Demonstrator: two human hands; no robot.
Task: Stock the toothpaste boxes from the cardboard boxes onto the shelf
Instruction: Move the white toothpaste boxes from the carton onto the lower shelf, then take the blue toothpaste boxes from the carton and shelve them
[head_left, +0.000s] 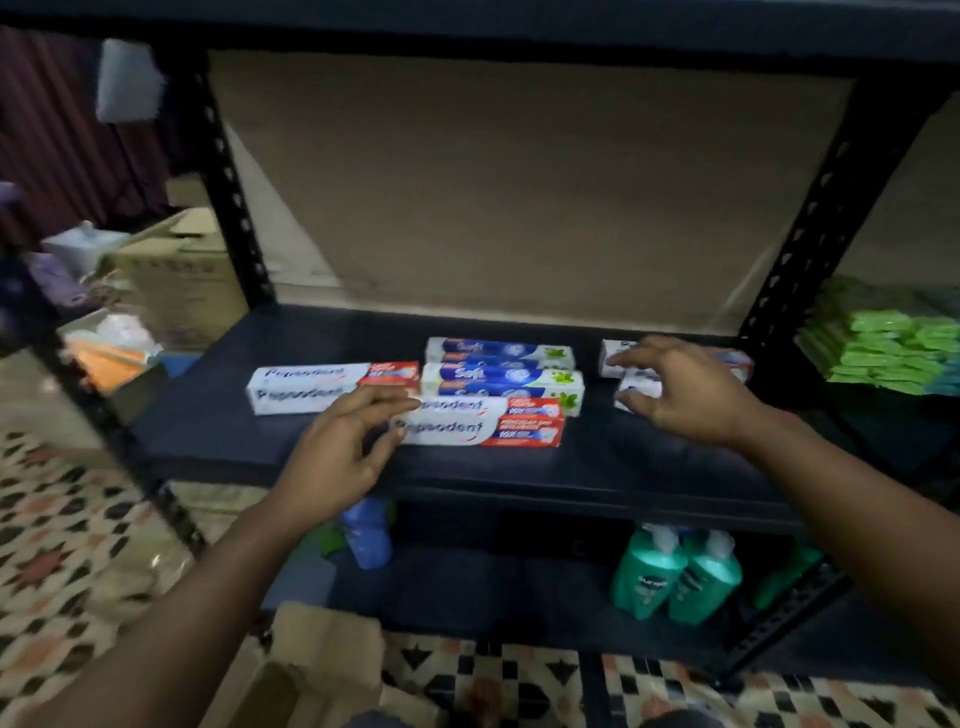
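Left box (332, 387) on the shelf: "Pepsodent" in blue, once on the top face, once on the front face; the small print on its red end is too blurred to read. Front Pepsodent box (483, 423): "Pepsodent" on the front face and again on top, where the left hand (343, 447) covers the first letters; "10X" shows on the red end. Two blue-and-white boxes behind, rear (501, 352) and nearer (501, 382): white script reading roughly "Soft". White boxes at right (732, 364): print unreadable. Green bottle (649, 577) on the lower shelf: label seems to begin "Sun", the rest unclear. Cardboard box (176, 270) at left: a dark printed line, illegible.
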